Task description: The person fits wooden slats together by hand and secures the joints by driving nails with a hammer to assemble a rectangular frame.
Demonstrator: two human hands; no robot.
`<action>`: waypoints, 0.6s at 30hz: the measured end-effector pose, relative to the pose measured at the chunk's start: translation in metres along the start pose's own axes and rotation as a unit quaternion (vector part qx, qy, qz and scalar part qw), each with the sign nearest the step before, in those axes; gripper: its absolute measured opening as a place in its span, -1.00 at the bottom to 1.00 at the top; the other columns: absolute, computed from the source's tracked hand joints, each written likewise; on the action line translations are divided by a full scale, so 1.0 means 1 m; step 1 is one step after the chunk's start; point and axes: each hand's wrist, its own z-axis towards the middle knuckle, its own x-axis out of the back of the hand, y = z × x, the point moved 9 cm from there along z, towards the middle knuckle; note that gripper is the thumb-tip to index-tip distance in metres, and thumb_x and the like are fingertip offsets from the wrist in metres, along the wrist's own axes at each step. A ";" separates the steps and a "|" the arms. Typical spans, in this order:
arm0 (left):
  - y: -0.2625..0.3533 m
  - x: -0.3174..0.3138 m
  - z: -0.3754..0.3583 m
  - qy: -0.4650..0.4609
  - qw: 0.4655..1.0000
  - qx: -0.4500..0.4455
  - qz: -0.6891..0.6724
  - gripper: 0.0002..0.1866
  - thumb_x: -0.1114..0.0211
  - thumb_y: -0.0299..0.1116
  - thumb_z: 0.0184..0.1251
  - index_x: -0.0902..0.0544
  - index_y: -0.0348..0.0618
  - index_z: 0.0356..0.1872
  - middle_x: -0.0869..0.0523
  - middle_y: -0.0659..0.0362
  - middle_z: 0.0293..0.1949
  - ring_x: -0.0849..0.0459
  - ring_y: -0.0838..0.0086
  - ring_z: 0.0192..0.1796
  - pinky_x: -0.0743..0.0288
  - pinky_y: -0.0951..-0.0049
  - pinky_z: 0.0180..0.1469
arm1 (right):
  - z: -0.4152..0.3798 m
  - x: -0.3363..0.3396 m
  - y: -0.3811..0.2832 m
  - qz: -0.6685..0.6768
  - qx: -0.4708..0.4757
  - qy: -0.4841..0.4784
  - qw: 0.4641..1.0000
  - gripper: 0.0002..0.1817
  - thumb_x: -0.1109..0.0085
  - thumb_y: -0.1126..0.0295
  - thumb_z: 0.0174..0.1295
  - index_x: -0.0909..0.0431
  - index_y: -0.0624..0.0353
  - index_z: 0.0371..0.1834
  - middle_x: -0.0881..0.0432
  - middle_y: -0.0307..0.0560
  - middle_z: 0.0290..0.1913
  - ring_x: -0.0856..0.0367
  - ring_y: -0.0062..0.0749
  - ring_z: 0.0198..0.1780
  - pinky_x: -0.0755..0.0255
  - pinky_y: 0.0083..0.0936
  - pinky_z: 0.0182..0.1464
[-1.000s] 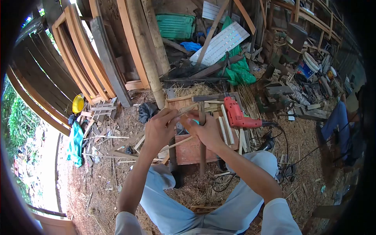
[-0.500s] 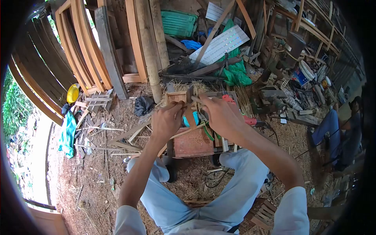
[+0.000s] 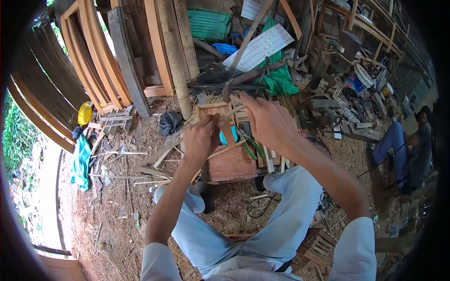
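Observation:
My right hand is closed around the handle of a hammer, its dark head raised above the work spot. My left hand is closed, its fingertips at the upper end of a brown wooden strip that slants down over the low workbench. A thin pale stick runs between the two hands; what bears it is hard to make out. Just below the right hand lie green-handled pliers. A turquoise round item shows partly behind the strip. The bench's reddish board faces my knees.
Wooden frames lean at the left behind a bamboo post. A black bag and wood offcuts lie on the shavings-covered floor. Another person sits at the far right. A white perforated panel and green sheeting are behind the bench.
My right hand has lifted the hammer up and away from the left fingertips. The left hand stays nearly in place. The view has shifted slightly.

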 end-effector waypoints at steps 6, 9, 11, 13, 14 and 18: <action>-0.005 -0.005 -0.001 -0.018 1.000 0.005 0.011 -0.81 -0.38 -0.39 0.22 -0.73 -0.09 -0.14 -0.75 0.20 -0.31 -0.71 0.21 -0.47 -0.49 0.28 -0.54 | 0.002 -0.005 0.002 -0.015 -0.009 -0.052 0.999 -0.59 -0.08 0.42 0.31 -0.48 0.22 0.23 -0.68 0.25 -0.19 -0.67 0.15 -0.18 -0.52 -0.09 -0.19; -0.008 -0.003 -0.003 -0.014 0.998 0.042 -0.042 -0.82 -0.39 -0.35 0.23 -0.75 -0.12 -0.18 -0.77 0.18 -0.26 -0.72 0.22 -0.47 -0.52 0.29 -0.50 | 0.011 -0.007 0.016 0.160 -0.039 -0.003 0.986 -0.60 -0.24 0.43 0.21 -0.53 0.27 0.13 -0.67 0.25 -0.22 -0.65 0.17 -0.19 -0.50 -0.12 -0.21; -0.009 -0.004 -0.003 -0.033 0.997 0.052 -0.046 -0.83 -0.38 -0.31 0.26 -0.75 -0.13 -0.19 -0.78 0.17 -0.23 -0.72 0.20 -0.45 -0.55 0.27 -0.45 | 0.020 -0.008 0.016 0.153 -0.001 0.003 0.988 -0.59 -0.30 0.42 0.13 -0.55 0.29 0.07 -0.67 0.25 -0.22 -0.65 0.21 -0.16 -0.50 -0.10 -0.14; -0.008 -0.004 -0.001 -0.031 0.997 0.049 -0.041 -0.84 -0.37 -0.32 0.26 -0.75 -0.13 -0.21 -0.77 0.17 -0.25 -0.73 0.18 -0.44 -0.55 0.26 -0.45 | 0.024 -0.018 0.015 0.141 0.041 0.012 0.989 -0.57 -0.36 0.41 0.04 -0.58 0.32 0.00 -0.67 0.25 -0.22 -0.65 0.25 -0.13 -0.51 -0.07 -0.07; -0.008 -0.004 -0.001 -0.032 0.998 0.048 -0.033 -0.85 -0.37 -0.33 0.25 -0.75 -0.13 -0.23 -0.77 0.17 -0.26 -0.73 0.16 -0.42 -0.55 0.25 -0.44 | 0.024 -0.030 0.012 0.165 0.091 0.033 0.982 -0.59 -0.40 0.42 0.02 -0.58 0.33 -0.04 -0.65 0.24 -0.25 -0.62 0.24 -0.17 -0.47 -0.11 -0.16; -0.011 -0.007 -0.005 -0.040 0.998 0.041 -0.035 -0.89 -0.36 -0.36 0.23 -0.74 -0.12 -0.28 -0.76 0.16 -0.32 -0.72 0.13 -0.41 -0.56 0.22 -0.43 | 0.024 -0.071 0.018 0.202 0.073 0.021 0.976 -0.68 -0.45 0.45 -0.03 -0.60 0.36 -0.23 -0.60 0.22 -0.33 -0.58 0.24 -0.23 -0.41 -0.16 -0.26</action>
